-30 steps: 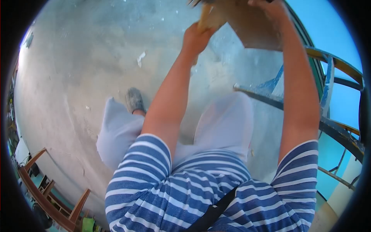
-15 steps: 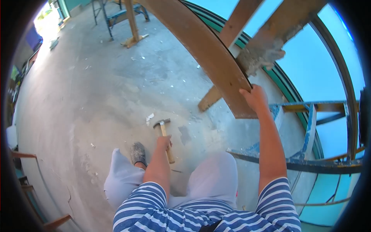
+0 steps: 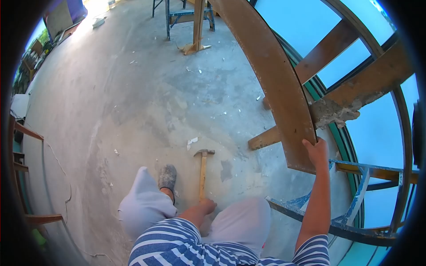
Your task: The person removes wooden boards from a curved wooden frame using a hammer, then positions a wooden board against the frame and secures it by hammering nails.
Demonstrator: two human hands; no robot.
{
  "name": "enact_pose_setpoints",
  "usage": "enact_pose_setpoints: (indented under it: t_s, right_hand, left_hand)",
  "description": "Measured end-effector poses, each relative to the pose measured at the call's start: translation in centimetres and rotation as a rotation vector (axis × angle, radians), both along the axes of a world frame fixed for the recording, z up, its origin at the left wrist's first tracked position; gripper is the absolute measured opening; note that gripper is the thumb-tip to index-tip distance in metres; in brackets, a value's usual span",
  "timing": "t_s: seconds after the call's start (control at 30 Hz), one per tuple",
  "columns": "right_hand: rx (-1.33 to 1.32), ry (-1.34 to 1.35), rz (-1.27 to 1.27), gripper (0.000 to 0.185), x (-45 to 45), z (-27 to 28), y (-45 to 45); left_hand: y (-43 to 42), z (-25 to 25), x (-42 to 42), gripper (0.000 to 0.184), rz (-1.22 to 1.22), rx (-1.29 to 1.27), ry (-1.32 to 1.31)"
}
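Observation:
A hammer (image 3: pixel 203 175) with a wooden handle and dark metal head extends forward from my left hand (image 3: pixel 206 207), whose fingers wrap round the handle's lower end. At the right, my right hand (image 3: pixel 317 151) grips the near end of a long brown board (image 3: pixel 277 80). This board runs away to the top of the view. Just beyond my right hand, a wooden beam (image 3: pixel 368 88) with rough grey cement on it meets the board's right side.
A blue metal ladder (image 3: pixel 357 195) lies close to my right arm. Farther off stand a blue trestle (image 3: pixel 188 17) and an upright wooden post (image 3: pixel 198 26). White scraps dot the concrete floor (image 3: pixel 146 111). Wooden frames (image 3: pixel 42 218) and a cable (image 3: pixel 66 201) are at left.
The camera view has shifted, showing the board lower and farther right. My left hand has drawn back towards my lap with the hammer; my right hand still holds the board's end.

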State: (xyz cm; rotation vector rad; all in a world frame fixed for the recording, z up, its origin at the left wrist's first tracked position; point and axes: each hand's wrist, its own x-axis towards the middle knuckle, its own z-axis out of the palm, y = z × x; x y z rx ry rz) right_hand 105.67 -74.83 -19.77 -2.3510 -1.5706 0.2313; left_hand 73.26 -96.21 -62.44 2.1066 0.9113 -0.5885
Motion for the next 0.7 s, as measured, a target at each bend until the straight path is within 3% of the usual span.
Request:
enact_pose_setpoints:
  t_s: [0.3, 0.47, 0.5, 0.57, 0.63, 0.7]
  right_hand:
    - [-0.034, -0.055, -0.063, 0.049, -0.5, 0.3, 0.5]
    - [-0.041, -0.052, -0.096, 0.052, -0.8, 0.0, 0.1]
    - [-0.05, -0.022, -0.107, 0.052, -1.0, 0.2, 0.2]
    - [-0.038, -0.02, -0.097, 0.052, -0.4, -0.4, 0.8]
    - [-0.024, -0.075, -0.054, 0.051, 0.2, -0.8, 0.9]
    - [-0.013, -0.045, -0.077, 0.051, -0.4, -0.7, 0.9]
  left_hand:
    - [0.7, -1.2, 0.8, 0.029, -0.135, -0.124, 0.061]
    - [2.6, -3.1, 1.8, 0.032, -0.043, -0.147, -0.033]
    - [3.9, -2.8, 1.5, 0.027, 0.338, -0.198, -0.119]
    - [8.7, 0.1, 0.8, 0.021, 0.913, 0.105, -0.193]
    - [12.6, 1.6, -0.9, 0.029, 1.244, 0.328, -0.077]
    - [13.0, 1.6, -2.6, 0.036, 1.271, 0.276, 0.036]
